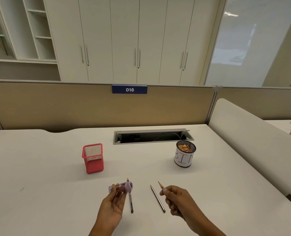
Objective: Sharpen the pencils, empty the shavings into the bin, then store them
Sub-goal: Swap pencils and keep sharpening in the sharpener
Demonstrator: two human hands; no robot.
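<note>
My left hand [113, 204] holds a lilac pencil sharpener [122, 187] above the white desk [47, 167], its round end facing right. My right hand [176, 200] pinches a sharpened pencil [161, 184] with the tip pointing up and away. Two more dark pencils lie flat on the desk: one pencil [130, 200] just right of the sharpener, partly hidden behind it, and another pencil [158, 198] between my hands. A red mesh holder [92, 158] stands to the far left. A round mesh cup labelled BIN [184, 155] with shavings inside stands to the far right.
A cable slot [152, 136] lies open in the desk behind the holder and bin. A beige partition [90, 106] with a blue 016 sign closes the far edge. A white rounded divider [243, 138] bounds the right side.
</note>
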